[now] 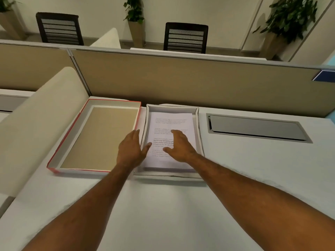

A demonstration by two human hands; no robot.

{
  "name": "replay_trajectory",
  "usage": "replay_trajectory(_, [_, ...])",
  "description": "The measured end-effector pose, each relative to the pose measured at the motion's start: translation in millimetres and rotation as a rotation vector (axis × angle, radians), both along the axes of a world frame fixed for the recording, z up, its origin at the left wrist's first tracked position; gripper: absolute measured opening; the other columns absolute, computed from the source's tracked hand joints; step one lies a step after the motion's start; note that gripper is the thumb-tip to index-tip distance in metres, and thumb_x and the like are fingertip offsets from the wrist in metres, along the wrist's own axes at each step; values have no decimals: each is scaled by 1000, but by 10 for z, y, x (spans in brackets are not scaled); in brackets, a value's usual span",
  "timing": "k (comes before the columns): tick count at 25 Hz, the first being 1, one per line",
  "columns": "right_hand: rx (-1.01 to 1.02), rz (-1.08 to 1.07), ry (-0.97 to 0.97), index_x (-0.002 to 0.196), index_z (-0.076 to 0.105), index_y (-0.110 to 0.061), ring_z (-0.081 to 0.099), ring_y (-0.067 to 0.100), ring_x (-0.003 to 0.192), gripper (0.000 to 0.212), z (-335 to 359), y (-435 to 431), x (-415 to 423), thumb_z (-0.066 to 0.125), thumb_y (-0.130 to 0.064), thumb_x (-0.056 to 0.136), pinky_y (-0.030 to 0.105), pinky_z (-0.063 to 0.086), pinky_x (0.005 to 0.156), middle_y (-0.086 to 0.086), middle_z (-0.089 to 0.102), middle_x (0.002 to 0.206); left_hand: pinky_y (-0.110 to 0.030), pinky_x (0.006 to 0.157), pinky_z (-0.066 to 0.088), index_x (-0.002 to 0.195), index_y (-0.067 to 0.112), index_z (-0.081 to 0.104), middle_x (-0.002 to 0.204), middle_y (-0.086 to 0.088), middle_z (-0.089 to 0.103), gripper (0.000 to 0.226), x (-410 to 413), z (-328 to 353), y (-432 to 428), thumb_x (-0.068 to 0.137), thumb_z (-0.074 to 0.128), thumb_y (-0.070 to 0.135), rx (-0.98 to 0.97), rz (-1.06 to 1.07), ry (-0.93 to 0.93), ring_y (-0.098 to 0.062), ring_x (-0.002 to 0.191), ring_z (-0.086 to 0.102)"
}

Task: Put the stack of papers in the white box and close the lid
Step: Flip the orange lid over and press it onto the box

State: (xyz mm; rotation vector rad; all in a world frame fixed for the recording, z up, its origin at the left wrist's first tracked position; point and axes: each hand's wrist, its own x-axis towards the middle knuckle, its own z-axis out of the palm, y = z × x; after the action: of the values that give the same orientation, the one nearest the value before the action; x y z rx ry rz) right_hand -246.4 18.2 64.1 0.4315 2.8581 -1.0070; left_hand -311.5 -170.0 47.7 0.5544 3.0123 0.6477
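A stack of printed papers (171,122) lies flat inside the shallow white box (198,122) at the middle of the desk. To its left the lid (76,140) lies upside down, with a red outer edge and a tan inside. My left hand (131,148) hovers over the box's left wall, fingers spread, thumb over the paper's edge. My right hand (178,146) is flat over the lower half of the papers, fingers apart, holding nothing.
A grey cable hatch (257,128) is set into the white desk (163,205) to the right of the box. A tan partition (181,78) closes the desk's far side, a cream curved divider (36,120) its left. Chairs and plants stand beyond.
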Motion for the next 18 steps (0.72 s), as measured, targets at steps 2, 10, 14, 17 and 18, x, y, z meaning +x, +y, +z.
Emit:
replay_trajectory(2, [-21,65,-22,153,23,-16,30,27,148,90,43,-202,-34,72,-42,83,41,31,117,5,26,162,-55,115,29,152,14,24,160,-9,29,98,-65,1,-368,80,32,80,-75,49,17,-31,146,29])
replay_trajectory(10, [-137,261,-36,156,6,-17,25,26,150,112,67,-1211,-150,79,-45,76,41,29,120,5,17,165,-68,113,15,153,16,10,164,-13,10,136,-255,-45,-1655,50,30,103,-149,413,-118,-39,149,8])
replay_trajectory(14, [-181,263,-117,156,-14,-8,8,28,154,123,-63,-1664,-171,77,-40,80,33,19,123,13,-6,166,-67,112,10,154,15,3,165,-9,2,145,-317,-116,-2121,45,41,102,-104,574,-238,-39,149,1])
replay_trajectory(17, [-245,156,-217,152,-25,-5,-4,30,155,129,-111,-1816,-270,77,-39,81,36,13,125,19,-25,163,-63,115,11,153,6,-8,164,-14,0,147,-375,-212,-2306,50,53,91,25,697,-313,-36,150,3])
replay_trajectory(18, [-292,120,-241,151,-25,-3,-4,31,155,130,-123,-1836,-311,78,-38,81,36,13,125,20,-24,162,-62,116,13,152,3,-8,164,-17,5,144,-401,-249,-2346,54,56,87,88,732,-329,-35,150,7])
